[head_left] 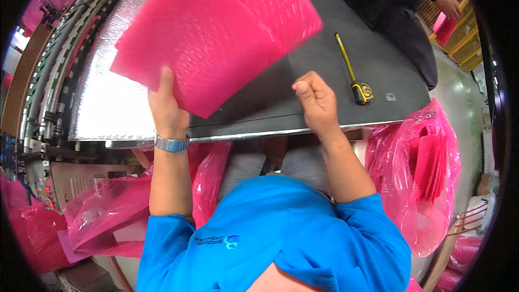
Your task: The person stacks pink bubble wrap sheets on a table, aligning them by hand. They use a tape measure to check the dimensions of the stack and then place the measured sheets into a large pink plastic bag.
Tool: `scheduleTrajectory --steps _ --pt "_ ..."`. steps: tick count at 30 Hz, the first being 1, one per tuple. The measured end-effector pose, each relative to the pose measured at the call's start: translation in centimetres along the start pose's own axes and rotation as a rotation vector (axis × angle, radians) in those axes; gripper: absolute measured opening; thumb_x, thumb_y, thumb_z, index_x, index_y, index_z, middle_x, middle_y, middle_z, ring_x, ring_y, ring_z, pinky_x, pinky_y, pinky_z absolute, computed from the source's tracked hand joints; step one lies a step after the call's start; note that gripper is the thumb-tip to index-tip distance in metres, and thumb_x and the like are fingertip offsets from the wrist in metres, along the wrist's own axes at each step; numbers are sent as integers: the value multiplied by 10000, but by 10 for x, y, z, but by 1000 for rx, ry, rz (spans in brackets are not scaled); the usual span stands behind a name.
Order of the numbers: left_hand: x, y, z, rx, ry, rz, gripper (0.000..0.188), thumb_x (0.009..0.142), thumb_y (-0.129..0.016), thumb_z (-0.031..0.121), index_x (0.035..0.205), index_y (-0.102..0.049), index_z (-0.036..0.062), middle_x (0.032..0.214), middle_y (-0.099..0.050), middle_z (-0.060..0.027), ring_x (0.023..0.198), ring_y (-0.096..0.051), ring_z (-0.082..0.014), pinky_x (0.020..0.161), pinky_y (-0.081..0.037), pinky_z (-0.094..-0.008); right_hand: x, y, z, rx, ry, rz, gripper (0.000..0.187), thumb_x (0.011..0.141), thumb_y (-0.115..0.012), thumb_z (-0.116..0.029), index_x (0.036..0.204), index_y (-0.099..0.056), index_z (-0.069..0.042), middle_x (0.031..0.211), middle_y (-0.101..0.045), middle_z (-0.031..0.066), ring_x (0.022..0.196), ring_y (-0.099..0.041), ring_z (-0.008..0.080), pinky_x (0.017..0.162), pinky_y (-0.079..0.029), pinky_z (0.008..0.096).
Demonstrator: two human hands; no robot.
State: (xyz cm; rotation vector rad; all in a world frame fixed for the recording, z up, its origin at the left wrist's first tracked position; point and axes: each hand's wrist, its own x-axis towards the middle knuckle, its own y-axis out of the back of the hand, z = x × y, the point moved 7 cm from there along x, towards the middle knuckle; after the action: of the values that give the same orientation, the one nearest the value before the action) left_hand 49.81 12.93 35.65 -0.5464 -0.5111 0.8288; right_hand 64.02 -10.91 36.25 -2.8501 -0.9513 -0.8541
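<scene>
My left hand (168,109), with a watch (172,143) on its wrist, grips the near left edge of a stack of pink bubble wrap sheets or pouches (216,38). The thumb lies over the top, while the fingers are hidden beneath. Raised and tilted above the table, the pink bubble wrap is partly blurred and runs out of view at the top. To its right, my right hand (316,100) is closed in a loose fist over the table's near edge, apart from the bubble wrap. Nothing shows sticking out of its fingers.
A yellow tape measure (362,92) lies partly drawn out on the dark table (259,118). Rollers (57,81) line the left side. Pink plastic bags (392,167) hang at the right, one holding pink sheets (431,165). Another person (389,5) stands across the table.
</scene>
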Motion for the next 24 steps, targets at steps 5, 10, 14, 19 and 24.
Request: scheduleTrajectory --steps 5,10,14,19,24 --pt "25 4 -13 -269 347 -66 468 912 -422 354 1223 -396 4 1199 -490 -167 1056 -519 -297 883 -454 -440 -16 22 65 -73 -321 107 246 852 -569 -200 703 -485 -24 660 -465 7 622 -404 79 553 -345 239" --pt "18 36 -49 -315 440 50 441 905 -444 339 1206 -422 18 1183 -514 -156 1045 -530 -298 895 -446 -450 -21 19 81 -132 -264 -18 210 842 -568 -202 754 -532 -14 668 -482 38 622 -439 110 570 -367 258" --pt "8 42 -62 -349 484 131 422 900 -455 329 1187 -440 19 1153 -539 -156 1023 -545 -302 882 -454 -458 -21 19 74 -118 -234 -4 209 843 -553 -206 782 -550 -6 709 -521 65 650 -482 147 596 -387 280" --pt "5 48 -74 -348 528 115 418 902 -450 331 1177 -449 16 1144 -543 -159 1017 -549 -304 865 -466 -460 -20 16 72 -178 -250 -80 207 832 -556 -207 792 -557 -4 743 -552 85 684 -524 196 625 -406 309" --pt "-1 40 -79 -335 534 92 408 893 -477 301 1181 -439 15 1135 -540 -152 1015 -543 -288 868 -462 -443 -18 16 65 -214 -200 -92 194 818 -559 -193 783 -557 -2 755 -567 98 694 -544 242 628 -415 336"
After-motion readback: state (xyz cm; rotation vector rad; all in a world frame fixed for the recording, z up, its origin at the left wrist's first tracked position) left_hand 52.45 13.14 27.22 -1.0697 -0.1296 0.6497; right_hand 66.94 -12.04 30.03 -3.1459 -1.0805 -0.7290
